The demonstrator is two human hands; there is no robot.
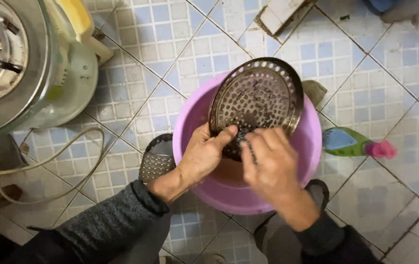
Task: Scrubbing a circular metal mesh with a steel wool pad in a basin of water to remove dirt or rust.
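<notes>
A round perforated metal plate (260,93) stands tilted on edge over a purple plastic basin (190,115) on the tiled floor. My left hand (202,154) grips the plate's lower left rim, thumb on its face. My right hand (268,164) presses against the plate's lower middle, fingers curled on a dark scrubbing pad (238,142) that is mostly hidden. Brownish water shows in the basin beneath my hands.
A metal and pale green machine (28,63) with a cord (48,161) stands at the upper left. A perforated dark slipper (156,159) lies left of the basin. A green and pink bottle (353,143) lies to the right. A white brick (280,14) sits at the top.
</notes>
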